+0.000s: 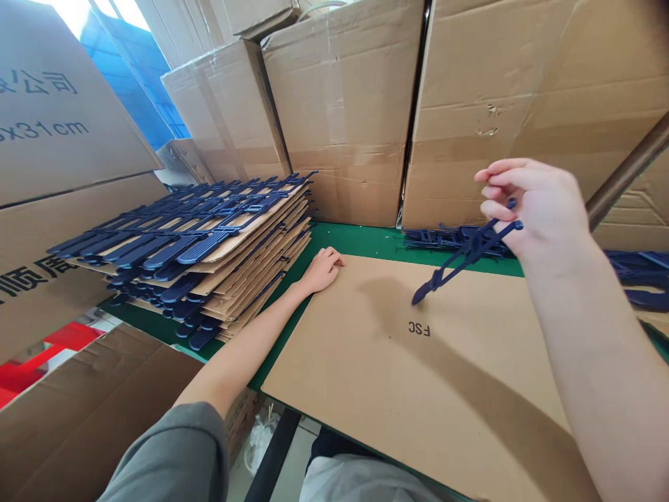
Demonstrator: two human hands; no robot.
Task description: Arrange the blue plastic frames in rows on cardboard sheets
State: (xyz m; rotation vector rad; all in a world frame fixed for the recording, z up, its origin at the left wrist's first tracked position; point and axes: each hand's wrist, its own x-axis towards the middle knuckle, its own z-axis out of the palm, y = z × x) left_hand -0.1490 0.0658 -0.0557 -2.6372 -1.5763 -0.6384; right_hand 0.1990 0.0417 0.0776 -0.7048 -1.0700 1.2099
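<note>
A flat cardboard sheet (pixel 397 376) marked FSC lies on the green table (pixel 355 240). My left hand (pixel 323 270) rests on its back left corner, fingers bent and together; nothing shows in them. Raised above the sheet's back right part, my right hand (pixel 527 199) grips a dark blue plastic piece (pixel 460 258) by its upper end. The piece hangs down and to the left, its lower tip over the sheet near the print. Left of my left hand stands a stack of cardboard sheets (pixel 251 286) layered with similar blue pieces (pixel 193 244).
Large cardboard boxes (pixel 345 111) line the back. More blue pieces lie behind the sheet (pixel 433 240) and at the right edge (pixel 642 272). Boxes with printing (pixel 57 160) stand at the left, and an open carton (pixel 99 404) is below. A brown pole (pixel 627 171) slants at the right.
</note>
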